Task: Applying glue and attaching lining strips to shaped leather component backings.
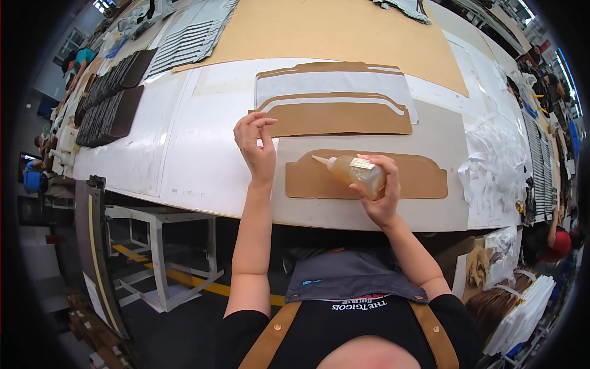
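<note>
My right hand [387, 194] is wrapped round a translucent squeeze bottle [353, 175] of amber liquid, a pale label on its side. The bottle lies tilted, its pointed nozzle aimed left, over a brown shaped panel [418, 178] close to the table's near edge. My left hand [255, 144] is raised with loosely bent fingers apart and nothing visible in them. It is beside the left end of a second brown panel [338, 121], which has a white strip [362, 103] along its curved upper edge. Behind that lies a white sheet [332, 83] with a brown upper border.
The panels rest on a grey board [439, 141] on the white table [196, 147]. Dark stacked pieces [114, 117] stand at left, white strip scraps [495, 166] at right. A large tan sheet [338, 31] covers the far side. Other people work at both sides.
</note>
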Available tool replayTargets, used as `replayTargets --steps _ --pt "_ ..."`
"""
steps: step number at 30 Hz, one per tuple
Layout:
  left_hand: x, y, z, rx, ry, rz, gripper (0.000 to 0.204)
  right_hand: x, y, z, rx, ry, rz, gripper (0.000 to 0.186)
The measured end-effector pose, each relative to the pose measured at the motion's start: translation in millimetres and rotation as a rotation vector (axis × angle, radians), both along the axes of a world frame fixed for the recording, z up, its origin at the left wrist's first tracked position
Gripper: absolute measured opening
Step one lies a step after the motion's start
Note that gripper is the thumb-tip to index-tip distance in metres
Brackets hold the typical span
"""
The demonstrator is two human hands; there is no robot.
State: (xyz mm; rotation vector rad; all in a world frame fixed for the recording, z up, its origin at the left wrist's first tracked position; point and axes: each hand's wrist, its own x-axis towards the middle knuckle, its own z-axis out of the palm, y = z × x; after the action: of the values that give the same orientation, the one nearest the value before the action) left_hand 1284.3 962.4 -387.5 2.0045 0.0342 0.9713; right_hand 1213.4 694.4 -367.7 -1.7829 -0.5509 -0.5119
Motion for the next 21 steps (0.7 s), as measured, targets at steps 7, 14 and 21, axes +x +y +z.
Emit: replayTargets --steps 7,14,21 --pt "-1.0 2.5 -0.7 0.081 -0.003 0.014 0.020 0.1 6.5 -0.4 0.005 0.020 0.056 0.061" --pt "-1.0 2.7 1.5 0.018 -0.010 0.037 0.023 -4.7 11.0 1.2 -0.018 0.011 0.092 0.062" --pt "-1.0 5.3 1.9 -0.021 -0.012 0.039 0.024 -7.8 22.0 -5.5 0.018 0.005 0.126 0.061"
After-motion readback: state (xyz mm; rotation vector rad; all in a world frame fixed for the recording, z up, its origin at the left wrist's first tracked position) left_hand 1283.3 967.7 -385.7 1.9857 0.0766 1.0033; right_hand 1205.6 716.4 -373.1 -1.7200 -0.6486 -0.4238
